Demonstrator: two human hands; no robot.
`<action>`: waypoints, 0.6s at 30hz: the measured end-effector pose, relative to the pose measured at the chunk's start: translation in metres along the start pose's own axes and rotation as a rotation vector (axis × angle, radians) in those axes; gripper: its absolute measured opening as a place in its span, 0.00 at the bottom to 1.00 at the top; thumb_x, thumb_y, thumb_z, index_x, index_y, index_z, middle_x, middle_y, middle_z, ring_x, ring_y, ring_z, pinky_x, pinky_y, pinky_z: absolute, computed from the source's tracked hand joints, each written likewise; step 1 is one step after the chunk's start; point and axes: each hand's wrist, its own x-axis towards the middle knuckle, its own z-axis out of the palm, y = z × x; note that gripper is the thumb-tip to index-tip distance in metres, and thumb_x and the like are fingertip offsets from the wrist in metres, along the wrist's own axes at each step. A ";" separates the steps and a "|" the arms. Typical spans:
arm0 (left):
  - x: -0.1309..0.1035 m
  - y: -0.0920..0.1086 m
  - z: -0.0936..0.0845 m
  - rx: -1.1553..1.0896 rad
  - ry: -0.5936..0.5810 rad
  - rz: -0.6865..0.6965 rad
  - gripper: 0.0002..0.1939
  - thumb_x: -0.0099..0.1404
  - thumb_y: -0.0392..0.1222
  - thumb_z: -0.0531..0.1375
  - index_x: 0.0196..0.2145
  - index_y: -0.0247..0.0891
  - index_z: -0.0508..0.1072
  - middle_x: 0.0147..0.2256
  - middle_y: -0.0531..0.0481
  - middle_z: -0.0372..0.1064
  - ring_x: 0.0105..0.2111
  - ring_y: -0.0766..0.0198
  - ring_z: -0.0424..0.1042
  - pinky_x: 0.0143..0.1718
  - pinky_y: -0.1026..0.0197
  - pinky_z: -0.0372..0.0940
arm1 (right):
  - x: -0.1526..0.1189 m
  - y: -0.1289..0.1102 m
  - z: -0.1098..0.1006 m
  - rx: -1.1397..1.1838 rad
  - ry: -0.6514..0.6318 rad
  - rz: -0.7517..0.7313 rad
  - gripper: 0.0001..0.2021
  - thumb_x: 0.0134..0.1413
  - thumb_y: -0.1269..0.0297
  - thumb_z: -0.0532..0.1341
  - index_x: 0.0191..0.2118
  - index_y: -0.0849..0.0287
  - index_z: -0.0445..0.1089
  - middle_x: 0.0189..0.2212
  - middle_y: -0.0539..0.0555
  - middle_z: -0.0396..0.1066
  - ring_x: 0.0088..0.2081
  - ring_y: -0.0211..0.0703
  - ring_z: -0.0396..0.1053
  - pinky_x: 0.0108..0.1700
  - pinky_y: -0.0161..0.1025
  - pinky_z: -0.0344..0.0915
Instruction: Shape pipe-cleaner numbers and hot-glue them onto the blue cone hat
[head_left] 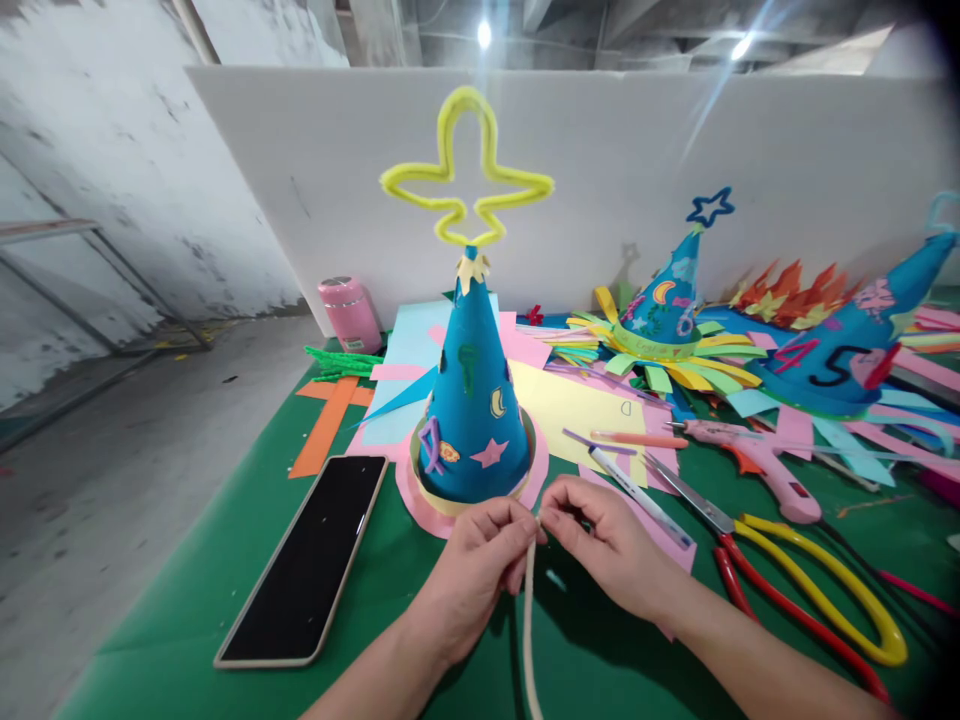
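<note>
My left hand pinches a cream-coloured pipe cleaner close to its upper end. The rest of it hangs down toward the bottom edge of the view. Fingertips of my right hand are closed on the same end, meeting the left fingertips; the tip itself is mostly hidden. Just beyond both hands stands a blue paper cone hat on a pink brim, with a moon, a pink star and other small shapes stuck on it. A yellow pipe-cleaner outline rises from its peak.
A phone lies left of my hands. To the right are scissors, a white pen and a pink glue gun. Behind stand two decorated blue hats, paper strips, a pink bottle and a white board.
</note>
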 end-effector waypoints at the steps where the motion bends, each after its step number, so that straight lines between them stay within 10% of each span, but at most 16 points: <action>1: 0.000 0.000 0.000 -0.016 0.003 0.000 0.10 0.58 0.42 0.57 0.22 0.35 0.67 0.09 0.60 0.51 0.14 0.75 0.47 0.22 0.67 0.45 | 0.000 0.000 -0.001 0.015 0.006 0.017 0.08 0.57 0.65 0.52 0.28 0.59 0.63 0.25 0.47 0.62 0.27 0.33 0.59 0.29 0.30 0.56; 18: 0.001 0.002 0.000 -0.110 -0.025 -0.026 0.10 0.57 0.41 0.58 0.22 0.35 0.66 0.10 0.60 0.53 0.15 0.74 0.48 0.24 0.68 0.50 | 0.000 0.007 0.000 -0.137 0.102 -0.120 0.04 0.52 0.68 0.57 0.32 0.58 0.69 0.27 0.51 0.67 0.29 0.36 0.64 0.31 0.33 0.61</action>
